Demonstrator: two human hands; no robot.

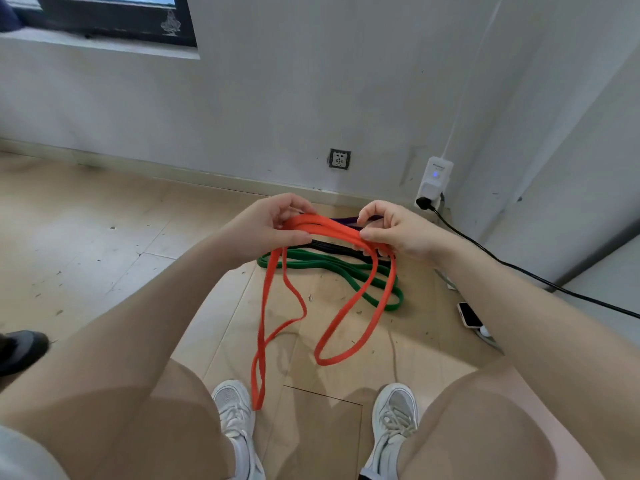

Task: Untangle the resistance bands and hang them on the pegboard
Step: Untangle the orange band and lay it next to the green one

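Hands, left hand [273, 223] and right hand [391, 233], both pinch the orange band [325, 227]; separate strands slowly, keeping hanging loops off the green band [346, 268].

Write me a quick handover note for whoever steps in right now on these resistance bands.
Left hand: grips the orange band at its left end.
Right hand: pinches the same bunched strands at the right end.
Orange band: lifted off the floor, several strands held between the hands, two long loops hanging down towards the shoes.
Green band, black band and purple band: on the floor by the wall, lying over each other.
Done: the orange band looks clear of the pile.
Left: straighten the orange loops, separate the other three, hang all of them. No pegboard is in view.
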